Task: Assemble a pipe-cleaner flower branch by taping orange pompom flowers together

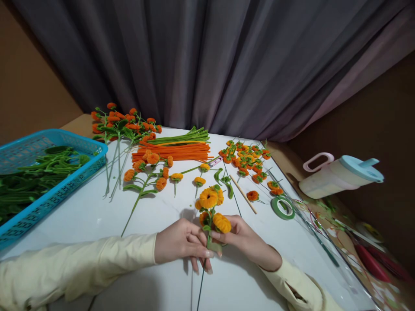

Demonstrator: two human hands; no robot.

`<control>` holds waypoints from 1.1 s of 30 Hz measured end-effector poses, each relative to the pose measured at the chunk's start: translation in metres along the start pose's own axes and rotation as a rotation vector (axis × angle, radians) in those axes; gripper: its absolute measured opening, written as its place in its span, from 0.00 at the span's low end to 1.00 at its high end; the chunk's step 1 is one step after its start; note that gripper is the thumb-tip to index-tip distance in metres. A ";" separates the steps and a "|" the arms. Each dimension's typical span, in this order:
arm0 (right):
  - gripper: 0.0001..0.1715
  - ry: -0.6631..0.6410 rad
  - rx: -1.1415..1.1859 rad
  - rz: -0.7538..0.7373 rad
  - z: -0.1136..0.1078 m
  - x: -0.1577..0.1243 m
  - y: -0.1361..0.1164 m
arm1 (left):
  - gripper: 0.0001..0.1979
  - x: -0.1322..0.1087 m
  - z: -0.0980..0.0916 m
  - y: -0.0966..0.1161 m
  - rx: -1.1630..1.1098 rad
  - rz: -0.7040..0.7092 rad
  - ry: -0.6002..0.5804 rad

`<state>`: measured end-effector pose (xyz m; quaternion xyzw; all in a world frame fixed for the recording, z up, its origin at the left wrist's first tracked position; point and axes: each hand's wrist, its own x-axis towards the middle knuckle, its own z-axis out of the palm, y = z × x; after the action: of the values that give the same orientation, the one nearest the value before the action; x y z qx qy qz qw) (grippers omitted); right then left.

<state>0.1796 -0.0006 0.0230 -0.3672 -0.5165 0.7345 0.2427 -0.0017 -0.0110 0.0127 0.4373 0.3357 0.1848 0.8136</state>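
White tabletop (152, 216), flowers (208, 198), grey curtain (194, 56) behind

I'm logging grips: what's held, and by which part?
A yellow flower sprig, by its stem below the blossoms, in the left hand; how the right hand grips is unclear.

A dark grey curtain (181, 65) hangs in folds behind the white-topped desk (97, 224); a brown wall (32, 65) stands at left. Tumbler (337, 177): pale body, light-blue lid, pink loop handle; located right of the white top. Thin wooden stick (243, 194): lying right of centre. Red object (371, 261), lower right: blurred, type not determinable.
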 end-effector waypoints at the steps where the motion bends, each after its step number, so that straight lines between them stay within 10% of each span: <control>1: 0.17 -0.009 0.008 0.003 0.000 0.000 0.000 | 0.13 0.000 -0.001 0.000 0.002 0.000 -0.006; 33: 0.16 -0.119 -0.224 -0.056 -0.007 -0.001 -0.005 | 0.14 -0.001 0.002 -0.006 0.006 0.042 0.085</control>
<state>0.1853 0.0047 0.0263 -0.3333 -0.6188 0.6857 0.1894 -0.0006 -0.0156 0.0088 0.4384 0.3613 0.2192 0.7933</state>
